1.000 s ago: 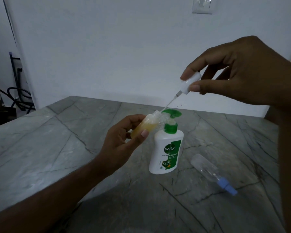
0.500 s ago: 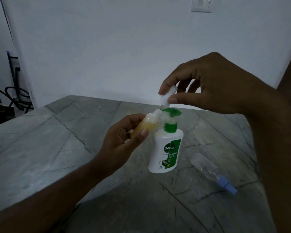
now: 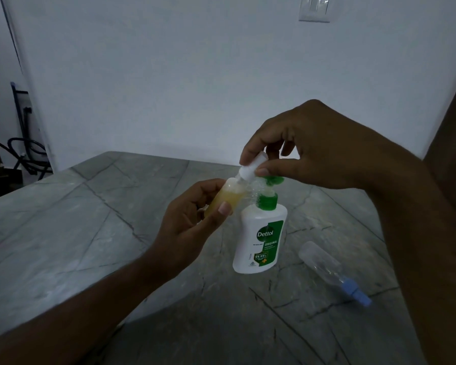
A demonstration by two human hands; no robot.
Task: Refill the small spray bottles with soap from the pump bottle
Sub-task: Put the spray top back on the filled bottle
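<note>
Item: spray cap point(image 3: 252, 168) going back onto the filled small bottle point(image 3: 223, 198), held above the middle of the bench point(image 3: 63, 233).

My left hand point(image 3: 187, 230) grips the bottle; my right hand point(image 3: 308, 146) pinches the cap at its mouth. Risks, as I judge them: tilted bottle spills soap; a skewed cap jams; my right wrist could topple the pump bottle point(image 3: 259, 238) just beside. Second spray bottle point(image 3: 332, 271) lies near the bench's right edge; I see open room along the left edge.

A small spray bottle point(image 3: 223, 197) half filled with yellow soap is held tilted beside the upright white, green-capped pump bottle point(image 3: 259, 241); its white spray cap point(image 3: 252, 168) is set at the mouth; a second, clear blue-capped spray bottle point(image 3: 329, 270) lies flat
</note>
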